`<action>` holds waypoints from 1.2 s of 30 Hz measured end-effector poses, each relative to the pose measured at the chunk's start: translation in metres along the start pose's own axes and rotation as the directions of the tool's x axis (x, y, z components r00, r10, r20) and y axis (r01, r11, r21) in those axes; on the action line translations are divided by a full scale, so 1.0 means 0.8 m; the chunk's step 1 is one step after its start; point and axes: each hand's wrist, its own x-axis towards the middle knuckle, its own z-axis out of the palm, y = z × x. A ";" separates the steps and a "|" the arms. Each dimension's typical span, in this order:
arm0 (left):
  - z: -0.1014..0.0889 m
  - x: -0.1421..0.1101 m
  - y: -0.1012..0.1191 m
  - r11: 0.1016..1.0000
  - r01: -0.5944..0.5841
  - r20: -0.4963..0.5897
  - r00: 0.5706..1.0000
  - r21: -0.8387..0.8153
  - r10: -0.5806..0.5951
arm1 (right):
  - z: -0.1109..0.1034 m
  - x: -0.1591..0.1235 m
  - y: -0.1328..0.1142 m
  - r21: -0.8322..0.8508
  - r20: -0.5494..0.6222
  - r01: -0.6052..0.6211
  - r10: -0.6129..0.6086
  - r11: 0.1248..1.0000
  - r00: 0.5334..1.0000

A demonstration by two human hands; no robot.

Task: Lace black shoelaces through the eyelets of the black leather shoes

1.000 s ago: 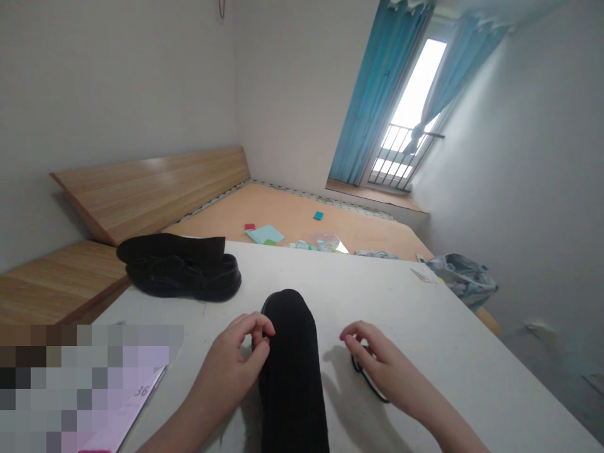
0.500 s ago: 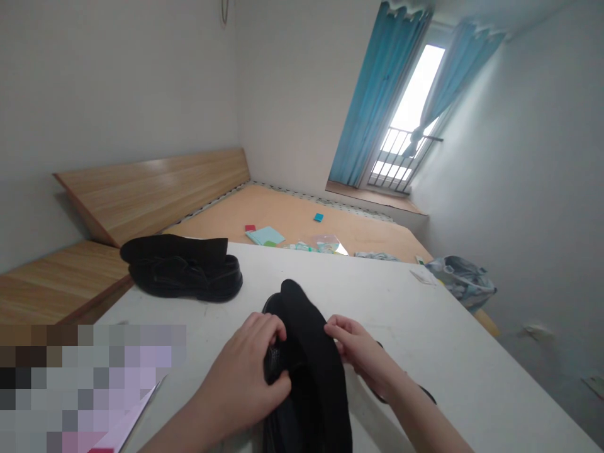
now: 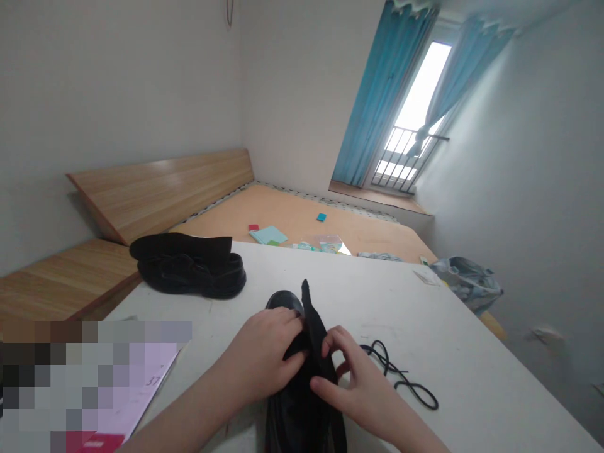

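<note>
A black shoe [image 3: 287, 415] lies in front of me on the white table, partly covered by my hands. A thin black insole [image 3: 315, 324] stands tilted on its edge over the shoe's opening. My right hand [image 3: 346, 371] pinches the insole's right side between thumb and fingers. My left hand [image 3: 268, 355] is closed round the rim of the shoe's opening, its fingertips hidden between shoe and insole. A loose black shoelace [image 3: 391, 368] lies on the table right of my right hand. Further back at the left sits the second black shoe [image 3: 189, 274], with another black insole [image 3: 182, 245] resting on top.
Past the far edge of the white table [image 3: 472, 352] is a bed [image 3: 283, 201] with a light blue notebook [image 3: 268, 235] and small packets. A patterned bag [image 3: 467, 283] stands beyond the table's right edge. A purple printed sheet [image 3: 151, 384] lies at the near left, partly pixelated.
The insole has turned from lying broad side up to standing on edge. My right hand has shifted inward and down along it. More of the shoelace shows now.
</note>
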 end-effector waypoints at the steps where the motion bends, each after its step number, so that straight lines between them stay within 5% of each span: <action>1: -0.002 0.002 -0.001 1.000 -0.014 0.010 1.000 -0.009 0.014 | 0.001 -0.001 -0.001 -0.032 -0.032 0.006 -0.007 0.999 0.999; 5: -0.009 0.009 -0.003 0.995 -0.077 0.032 0.996 -0.057 0.079 | -0.012 0.000 -0.005 -0.072 -0.104 0.008 -0.016 0.997 0.994; 11: -0.010 0.020 -0.002 0.994 -0.049 0.032 0.998 -0.101 0.052 | -0.074 -0.039 -0.024 -0.054 -0.076 -0.074 0.070 0.996 0.995; 15: -0.007 0.025 -0.003 0.986 0.076 -0.006 0.997 -0.151 -0.078 | -0.099 -0.072 -0.051 -0.217 0.087 -0.117 0.139 0.969 0.986; 21: -0.004 0.027 -0.012 0.964 0.196 -0.047 0.977 -0.181 -0.208 | -0.067 -0.046 -0.103 -0.552 0.274 -0.073 0.264 0.830 0.925; 27: -0.017 0.008 -0.001 0.996 0.081 0.013 0.997 -0.045 -0.081 | -0.024 -0.006 -0.114 -0.706 0.375 0.181 0.144 0.685 0.916; 32: -0.027 -0.010 0.006 0.991 0.132 0.056 0.990 0.028 -0.133 | -0.026 0.003 -0.125 -0.814 0.443 0.258 0.270 0.520 0.855; 36: -0.027 -0.015 0.002 0.978 0.197 0.076 0.978 -0.072 -0.192 | -0.028 0.001 -0.135 -0.848 0.395 0.199 0.335 0.491 0.856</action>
